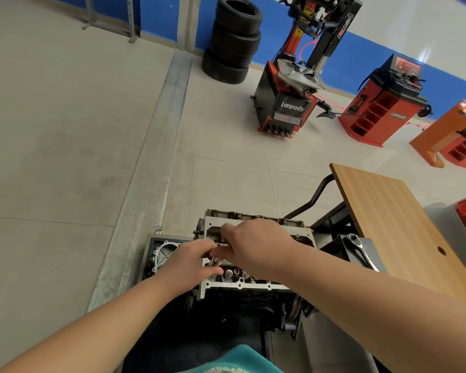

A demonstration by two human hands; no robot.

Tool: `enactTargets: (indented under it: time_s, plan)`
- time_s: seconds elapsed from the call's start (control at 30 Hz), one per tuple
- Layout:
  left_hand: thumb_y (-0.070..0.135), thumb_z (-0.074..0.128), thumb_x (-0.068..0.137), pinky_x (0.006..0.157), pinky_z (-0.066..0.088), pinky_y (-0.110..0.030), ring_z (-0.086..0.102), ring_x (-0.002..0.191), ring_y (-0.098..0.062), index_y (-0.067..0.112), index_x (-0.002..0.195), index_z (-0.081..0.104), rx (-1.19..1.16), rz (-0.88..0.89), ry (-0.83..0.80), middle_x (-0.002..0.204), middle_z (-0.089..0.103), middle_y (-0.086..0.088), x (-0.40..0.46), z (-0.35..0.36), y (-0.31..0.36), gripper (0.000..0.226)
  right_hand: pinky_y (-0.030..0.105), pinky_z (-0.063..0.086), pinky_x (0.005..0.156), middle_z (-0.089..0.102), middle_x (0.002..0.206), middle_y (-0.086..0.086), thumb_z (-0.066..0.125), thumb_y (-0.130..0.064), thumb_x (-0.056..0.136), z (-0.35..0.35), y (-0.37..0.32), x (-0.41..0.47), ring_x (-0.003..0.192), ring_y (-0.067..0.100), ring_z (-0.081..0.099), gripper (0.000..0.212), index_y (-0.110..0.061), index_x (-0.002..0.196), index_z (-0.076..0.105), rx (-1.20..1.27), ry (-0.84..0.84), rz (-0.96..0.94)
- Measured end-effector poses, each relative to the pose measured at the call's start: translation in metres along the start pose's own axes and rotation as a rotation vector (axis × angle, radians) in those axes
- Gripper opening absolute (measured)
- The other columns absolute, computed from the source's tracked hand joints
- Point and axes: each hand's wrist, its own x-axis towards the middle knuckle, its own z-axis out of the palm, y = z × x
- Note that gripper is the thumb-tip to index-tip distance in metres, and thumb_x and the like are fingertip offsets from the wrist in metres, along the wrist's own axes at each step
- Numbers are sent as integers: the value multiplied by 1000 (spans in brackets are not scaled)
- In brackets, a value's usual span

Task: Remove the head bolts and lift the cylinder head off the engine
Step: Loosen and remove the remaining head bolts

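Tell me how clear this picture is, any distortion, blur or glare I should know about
Head view: wide-angle bend curves the floor channel and blue wall stripe; even, soft lighting with faint shadows; a pale glare streak on the wall above the wheel balancer; both hands slightly soft over the cylinder head, so what the fingers pinch is unclear.

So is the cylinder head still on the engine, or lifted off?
Still on: the cylinder head sits flat atop the engine, both hands working over its middle.
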Motion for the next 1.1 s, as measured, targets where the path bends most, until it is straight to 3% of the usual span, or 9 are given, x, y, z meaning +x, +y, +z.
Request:
enactTargets:
  time_s: [0.17,0.27,0.33,0.43,0.53,0.63,0.73,0.97,1.1]
  plan:
    - [22,74,94,88,49,-11,62,103,8,53,105,66,-32,11,-119,104,68,27,2,-6,1,34,36,48,61,59,113,0,66,-10,92,-2,6,0,92,23,58,24,-22,113,69,40,-12,-318]
    - [22,72,95,66,42,-11,61,78,8,59,78,60,39,48,-131,82,64,33,5,-9,-2,43,35,52,67,58,126,-2,63,-40,95,-6,4,-3,99,19,59,30,-34,124,66,108,40,-303]
    - [27,80,88,66,44,-16,61,74,0,43,78,66,43,59,-101,79,66,23,8,-9,1,24,31,40,56,64,106,-2,51,-61,98,-2,-1,2,80,20,59,43,-27,122,58,94,42,-87]
    - [32,90,79,77,50,-19,65,87,-6,30,91,72,11,54,-73,87,71,13,11,-9,3,21,29,27,48,58,78,-1,50,-42,106,4,-1,8,64,22,57,23,-19,103,51,36,12,-13]
    - [28,81,88,70,47,-12,64,82,2,46,85,66,-44,33,-130,84,67,22,12,-12,0,24,28,32,54,58,106,-1,63,-10,91,-3,6,5,87,23,59,29,-23,116,66,6,-24,-213]
    - [30,76,90,64,44,-15,62,70,4,50,78,64,-12,23,-171,74,66,24,15,-15,-3,27,31,48,61,60,120,-2,64,-26,96,-9,8,2,94,21,63,27,-31,121,70,130,16,-262]
    - [34,87,80,71,53,-24,66,76,-5,36,80,71,-32,26,-167,79,70,16,20,-18,2,16,32,49,60,66,96,-2,50,-57,102,-6,4,7,79,22,65,40,-25,121,63,139,22,-30]
    - [27,77,88,77,54,-18,67,84,1,43,94,71,-102,-22,-249,89,72,16,18,-20,1,17,36,52,61,55,112,-1,61,-4,91,-7,10,5,90,24,61,23,-19,104,72,143,-61,-189]
    - [31,81,88,63,46,-15,61,70,2,50,79,69,-27,-18,-200,74,66,21,16,-24,-4,24,29,46,60,63,113,-9,57,-56,99,-9,5,2,88,15,65,38,-38,131,61,180,49,-141]
